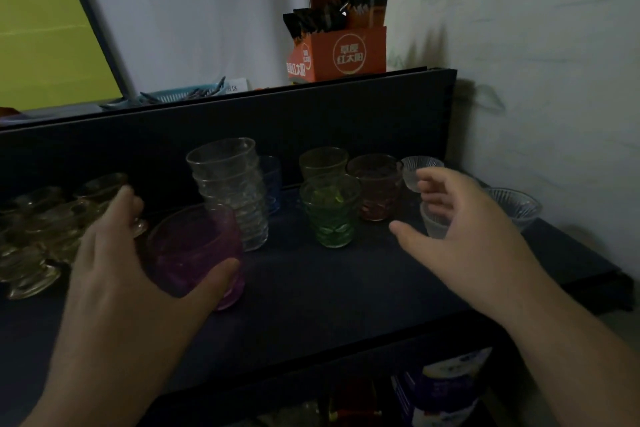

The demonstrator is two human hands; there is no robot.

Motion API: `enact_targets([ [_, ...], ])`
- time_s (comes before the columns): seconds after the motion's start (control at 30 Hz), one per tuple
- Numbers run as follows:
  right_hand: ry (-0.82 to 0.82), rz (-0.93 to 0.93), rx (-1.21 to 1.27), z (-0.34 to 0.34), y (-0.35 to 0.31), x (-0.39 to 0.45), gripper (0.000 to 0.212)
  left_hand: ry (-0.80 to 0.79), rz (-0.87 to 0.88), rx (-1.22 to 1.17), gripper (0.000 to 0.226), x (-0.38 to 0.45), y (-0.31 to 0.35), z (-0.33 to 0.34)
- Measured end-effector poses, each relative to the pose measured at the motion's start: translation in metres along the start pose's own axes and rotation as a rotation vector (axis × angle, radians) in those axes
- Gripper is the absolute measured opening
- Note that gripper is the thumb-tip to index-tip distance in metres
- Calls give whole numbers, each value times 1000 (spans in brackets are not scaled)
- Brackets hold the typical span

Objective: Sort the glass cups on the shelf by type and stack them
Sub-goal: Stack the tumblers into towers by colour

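Observation:
My left hand (114,263) grips a purple glass cup (194,246) standing on the dark shelf (329,281), thumb across its front. Behind it rises a tall stack of clear cups (232,191), with a blue cup (272,184) partly hidden behind that. Two stacked green cups (329,211), a yellowish cup (323,161) and a dark red cup (375,184) stand in the middle. My right hand (460,229) hovers spread, fingers relaxed, in front of small frosted ribbed cups (420,168), one (433,224) just beyond its fingers. It holds nothing.
Several amber footed glasses (38,236) crowd the shelf's left end. A clear ribbed bowl-shaped cup (516,206) sits at the far right by the wall. An orange box (343,48) stands on the ledge above. Packages lie on the lower shelf (446,388).

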State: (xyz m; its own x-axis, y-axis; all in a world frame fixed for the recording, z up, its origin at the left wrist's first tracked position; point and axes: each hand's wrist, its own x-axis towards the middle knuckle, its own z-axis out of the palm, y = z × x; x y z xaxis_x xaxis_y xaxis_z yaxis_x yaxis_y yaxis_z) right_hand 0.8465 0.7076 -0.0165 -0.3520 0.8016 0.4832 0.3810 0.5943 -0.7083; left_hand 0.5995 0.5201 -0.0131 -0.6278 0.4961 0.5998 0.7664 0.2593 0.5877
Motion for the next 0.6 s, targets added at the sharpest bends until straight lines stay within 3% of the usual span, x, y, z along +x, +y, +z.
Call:
enact_targets([
  [0.1,-5,23,32,-4,8,0,69,66,279,97,102,-5,46,0],
  [0.2,-12,32,67,-6,12,0,68,-149,396,128,87,3,98,26],
  [0.3,-27,9,52,-9,13,-2,67,-439,291,213,96,29,119,70],
  [0.4,-54,-8,48,-16,13,-3,68,-593,162,339,104,53,119,103],
  [0.6,-67,-51,-26,-28,13,21,74,-604,87,375,89,61,116,111],
])
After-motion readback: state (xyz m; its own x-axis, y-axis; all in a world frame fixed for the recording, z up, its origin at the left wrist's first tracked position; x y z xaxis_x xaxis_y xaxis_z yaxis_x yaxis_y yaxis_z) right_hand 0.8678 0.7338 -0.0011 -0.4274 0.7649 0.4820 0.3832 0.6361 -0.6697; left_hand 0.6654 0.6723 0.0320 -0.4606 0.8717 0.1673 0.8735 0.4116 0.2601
